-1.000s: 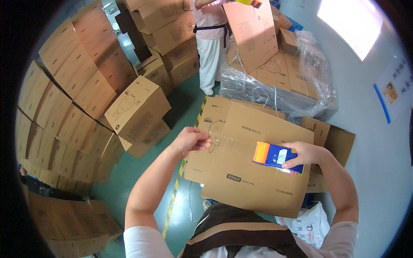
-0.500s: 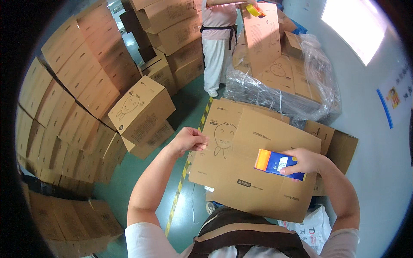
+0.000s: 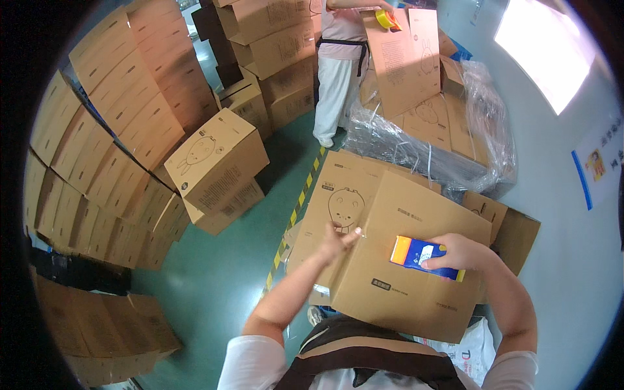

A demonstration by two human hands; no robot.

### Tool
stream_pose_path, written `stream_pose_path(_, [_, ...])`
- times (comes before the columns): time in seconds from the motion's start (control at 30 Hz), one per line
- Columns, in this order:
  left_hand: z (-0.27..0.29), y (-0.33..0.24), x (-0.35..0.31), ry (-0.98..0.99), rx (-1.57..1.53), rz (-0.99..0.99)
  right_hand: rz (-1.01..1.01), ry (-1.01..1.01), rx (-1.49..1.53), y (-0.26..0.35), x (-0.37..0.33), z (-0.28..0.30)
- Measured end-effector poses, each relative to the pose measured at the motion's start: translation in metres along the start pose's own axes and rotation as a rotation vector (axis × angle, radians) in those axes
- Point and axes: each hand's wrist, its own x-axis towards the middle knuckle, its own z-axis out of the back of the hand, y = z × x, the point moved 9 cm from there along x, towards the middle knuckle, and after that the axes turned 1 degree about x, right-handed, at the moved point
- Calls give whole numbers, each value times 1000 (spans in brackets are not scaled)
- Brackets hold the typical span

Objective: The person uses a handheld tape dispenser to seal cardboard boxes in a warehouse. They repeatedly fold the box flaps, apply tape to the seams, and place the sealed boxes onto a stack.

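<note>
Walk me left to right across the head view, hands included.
Wall of stacked cartons, closed carton with a rabbit drawing, yellow-and-black floor stripe, left hand, blue-and-orange tool, right hand, white wall poster with a blue edge.

The green floor (image 3: 214,279) is stretching across the room, and a yellow-and-black stripe (image 3: 303,199) is running along it. A low carton (image 3: 229,209) is sitting there, bearing another carton (image 3: 214,156), and a co-worker's white shoe (image 3: 327,142) is resting by the stripe's far end. The plastic-wrapped stack (image 3: 400,151) is carrying flattened cardboard (image 3: 424,119). Something, perhaps more cardboard, is supporting the unfolded carton (image 3: 422,220).
</note>
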Motion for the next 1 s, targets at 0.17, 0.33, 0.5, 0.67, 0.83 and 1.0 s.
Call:
stream_pose_path(0.17, [-3,26,-21,-267,205,-141,-24,0,27,4,-1,-3])
stream_pose_path(0.33, [-25,-43,-66,388,-372,-390,-57,-29,3,-4,-1,-3])
stream_pose_path(0.5, [-18,-53,-52,326,-125,-524,-20,56,6,8,3,-4])
stream_pose_path(0.67, [-51,-145,-111,184,866,-970,56,155,-138,-1,14,-2])
stream_pose_path(0.83, [-44,-145,-100,290,948,-735,-89,151,-248,-15,0,11])
stream_pose_path(1.0, [-49,-146,-99,310,972,-735,-260,172,-314,-115,-57,41])
